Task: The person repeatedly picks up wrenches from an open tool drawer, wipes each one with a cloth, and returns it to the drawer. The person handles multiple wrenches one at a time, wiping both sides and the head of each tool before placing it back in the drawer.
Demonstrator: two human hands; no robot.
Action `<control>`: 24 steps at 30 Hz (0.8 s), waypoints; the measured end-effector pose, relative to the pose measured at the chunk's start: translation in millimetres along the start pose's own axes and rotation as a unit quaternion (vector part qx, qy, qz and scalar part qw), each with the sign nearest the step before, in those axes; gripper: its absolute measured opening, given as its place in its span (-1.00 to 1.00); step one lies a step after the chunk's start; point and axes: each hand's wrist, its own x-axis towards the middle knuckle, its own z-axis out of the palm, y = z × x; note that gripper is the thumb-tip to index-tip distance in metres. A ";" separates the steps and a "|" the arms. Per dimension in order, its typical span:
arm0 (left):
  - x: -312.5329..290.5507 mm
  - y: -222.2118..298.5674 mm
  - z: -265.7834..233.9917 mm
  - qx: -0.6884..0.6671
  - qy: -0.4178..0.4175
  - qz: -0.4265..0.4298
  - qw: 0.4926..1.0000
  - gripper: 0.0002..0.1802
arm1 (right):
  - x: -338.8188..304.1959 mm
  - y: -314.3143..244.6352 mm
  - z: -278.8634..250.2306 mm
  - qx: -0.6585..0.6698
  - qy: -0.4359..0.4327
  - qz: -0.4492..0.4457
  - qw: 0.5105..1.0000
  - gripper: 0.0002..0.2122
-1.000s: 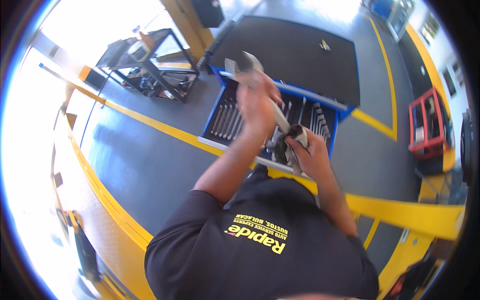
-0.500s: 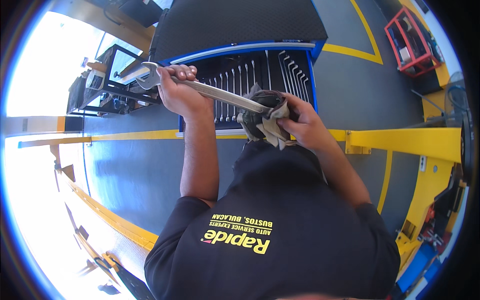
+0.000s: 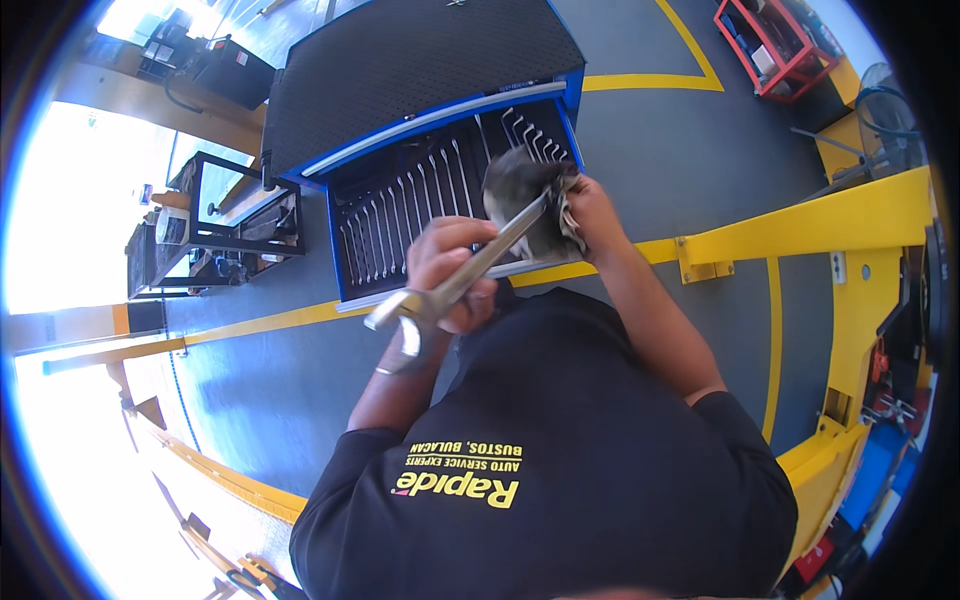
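A large silver combination wrench (image 3: 497, 246) slants across in front of my chest, its open-ended jaw low and toward me on the left. My left hand (image 3: 452, 262) is closed around the shaft just behind that jaw. At the far end, my right hand (image 3: 595, 215) grips a dirty grey-green rag (image 3: 515, 190) bunched about the wrench. The rag covers that end, so its shape is hidden. Beyond both hands, an open tool drawer (image 3: 345, 300) holds a row of combination wrenches (image 3: 412, 205) graded by size, plus several angled wrenches (image 3: 535, 135) on the right.
The drawer belongs to a blue tool cabinet with a black textured top (image 3: 430, 70). A black metal cart (image 3: 245, 245) stands to the left, and a red rack (image 3: 775, 50) at the far right. Yellow lift arms (image 3: 810, 225) reach in from the right over the grey floor (image 3: 640, 130).
The wrench has swung so its jaw points down toward me, my left hand moving right and closer. The rag has shifted slightly in my right hand, and the view has turned.
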 end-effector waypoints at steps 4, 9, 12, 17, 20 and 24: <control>9.7 -13.4 -21.6 -0.043 0.071 -0.185 0.979 -0.66 | -28.9 9.8 -5.4 -0.274 -0.192 -0.038 0.941 -0.69; 36.1 -24.2 -27.0 -0.002 0.093 -0.477 0.874 -0.78 | -42.5 29.4 2.1 -0.319 -0.197 -0.121 0.919 -0.67; 24.0 -2.2 -9.5 0.026 0.060 -0.400 0.914 -0.72 | -30.2 39.4 -0.6 -0.076 -0.082 0.014 0.994 -0.70; -8.5 13.3 -0.4 0.053 -0.076 -0.305 0.948 -0.56 | -22.8 56.8 -15.8 0.046 -0.046 0.170 0.983 -0.71; -24.4 -4.8 5.6 -0.056 0.021 -0.434 0.899 -0.59 | -26.9 70.9 -19.1 -0.058 -0.124 0.143 0.980 -0.73; -36.8 -60.3 -5.1 -0.034 0.135 -0.576 0.806 -0.62 | -25.0 70.5 -38.1 -0.319 -0.231 0.071 0.917 -0.72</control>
